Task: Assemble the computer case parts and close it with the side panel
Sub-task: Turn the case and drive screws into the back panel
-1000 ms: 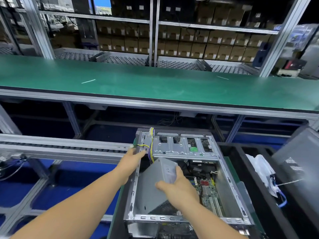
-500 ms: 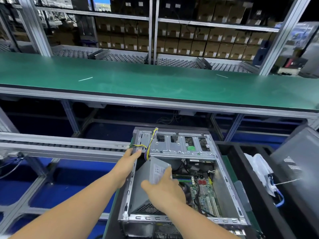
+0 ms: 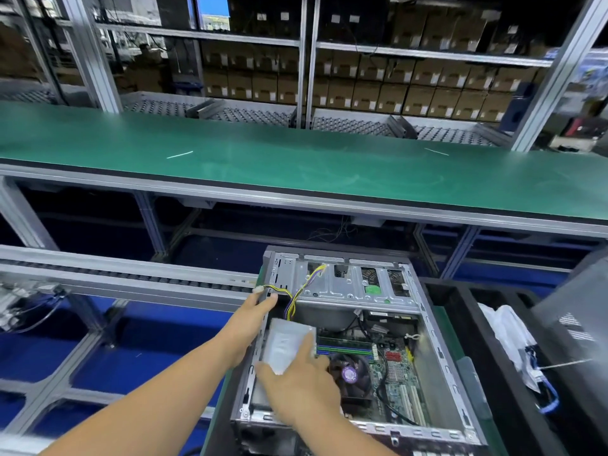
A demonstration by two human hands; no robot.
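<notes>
An open metal computer case (image 3: 438, 353) lies on its side at bottom centre, showing the motherboard (image 3: 393, 373) and the CPU fan (image 3: 349, 373). A grey power supply (image 3: 285, 343) sits tilted inside the case against the left wall. My right hand (image 3: 302, 386) grips it from above, thumb on the left and fingers over the top. My left hand (image 3: 251, 319) rests with straight fingers on the case's left wall, just under the yellow and black wires (image 3: 296, 296). A grey side panel (image 3: 575, 320) leans at the right edge.
The case lies in a black tray (image 3: 460, 301), which also holds a white plastic bag with a blue cable (image 3: 508, 334). A green conveyor belt (image 3: 296, 166) runs across behind. A roller rail (image 3: 115, 274) runs at left. Shelves of cardboard boxes (image 3: 394, 90) fill the back.
The power supply has gone down and leftward into the case with my right hand on it, uncovering the motherboard and fan. My left hand has stayed at the left wall.
</notes>
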